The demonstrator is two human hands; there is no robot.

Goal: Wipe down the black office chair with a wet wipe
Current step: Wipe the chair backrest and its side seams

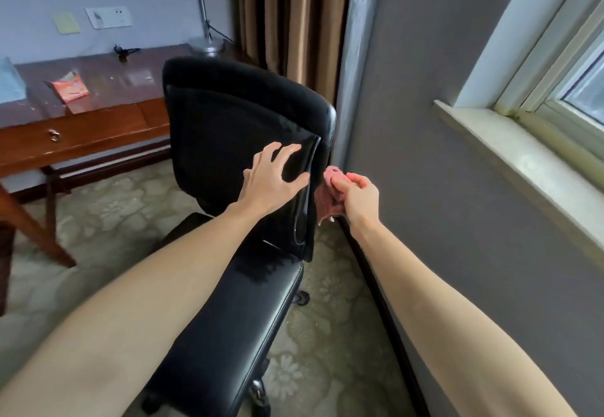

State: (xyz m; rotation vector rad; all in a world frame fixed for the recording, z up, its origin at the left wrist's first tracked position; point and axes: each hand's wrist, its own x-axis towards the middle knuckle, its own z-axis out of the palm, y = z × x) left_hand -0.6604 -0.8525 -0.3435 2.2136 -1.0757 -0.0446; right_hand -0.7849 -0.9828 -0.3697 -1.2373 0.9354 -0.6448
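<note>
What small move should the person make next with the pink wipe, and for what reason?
Probably bring the pink wipe leftward onto the right edge of the backrest and draw it along that edge. The right hand grips the wipe just beside this edge, while the left hand lies spread on the backrest, apparently steadying it.

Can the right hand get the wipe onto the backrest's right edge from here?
Probably yes: the right hand holds the wipe just beside the backrest edge with nothing between them, and the left hand rests on the front face, not on that edge.
</note>
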